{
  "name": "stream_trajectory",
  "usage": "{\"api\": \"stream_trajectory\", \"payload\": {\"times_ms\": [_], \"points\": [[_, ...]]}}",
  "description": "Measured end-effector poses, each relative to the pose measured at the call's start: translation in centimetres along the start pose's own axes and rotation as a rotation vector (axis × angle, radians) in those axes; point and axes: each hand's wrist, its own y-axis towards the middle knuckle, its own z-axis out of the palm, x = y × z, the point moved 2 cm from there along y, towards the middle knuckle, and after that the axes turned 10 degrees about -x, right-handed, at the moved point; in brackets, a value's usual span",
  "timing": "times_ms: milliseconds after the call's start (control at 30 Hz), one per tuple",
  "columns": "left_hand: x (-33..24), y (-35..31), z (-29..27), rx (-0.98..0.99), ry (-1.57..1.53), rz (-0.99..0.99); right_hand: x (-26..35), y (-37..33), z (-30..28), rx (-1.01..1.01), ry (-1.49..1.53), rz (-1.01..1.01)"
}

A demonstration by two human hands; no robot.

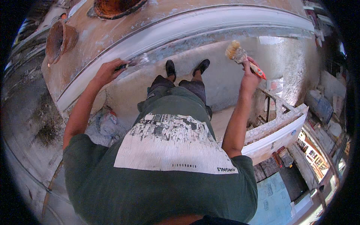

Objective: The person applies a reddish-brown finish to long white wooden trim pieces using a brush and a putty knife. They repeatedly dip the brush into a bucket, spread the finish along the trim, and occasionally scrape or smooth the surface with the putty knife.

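My left hand [108,72] is closed round the dark handle of a small hand tool. The flat, pale end of this tool [139,60] is blurred, so I cannot tell whether it is a scraper or a brush. It lies over the near edge of a long white moulding [168,30], which curves across the front of a brown worktop. To the right, my right hand [250,73] grips a wide paintbrush [239,56] by its red-tipped handle. Its yellowish, clotted bristles point up and away from me, apart from the moulding.
Two brown pot-like vessels [60,42] stand on the stained worktop [95,35]. A pale plastic bag [108,123] lies on the floor at left. At right are another white moulding piece [277,131], a second brush [285,156] and a light-blue board [270,197].
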Motion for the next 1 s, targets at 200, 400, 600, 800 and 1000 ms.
{"api": "stream_trajectory", "payload": {"times_ms": [200, 400, 600, 800, 1000], "points": [[-6.9, 9.8, 2.5, -0.046, 0.003, 0.172, -1.7, -0.6, -1.0, -0.007, 0.023, 0.093], [-17.5, 22.8, 6.5, -0.232, 0.046, 0.327, -1.5, 0.6, -0.9, 0.032, 0.08, 0.09], [-7.3, 13.5, 4.4, -0.096, -0.256, -0.021, -3.1, 2.1, -2.5, -0.039, 0.122, 0.069], [-4.7, 4.7, 5.0, -0.104, -0.29, -0.424, -4.6, 1.4, -2.2, -0.01, 0.142, 0.246], [-17.8, 22.3, 12.2, -0.332, -0.459, -0.032, -4.7, 1.3, 3.0, 0.169, 0.198, 0.269]]}}
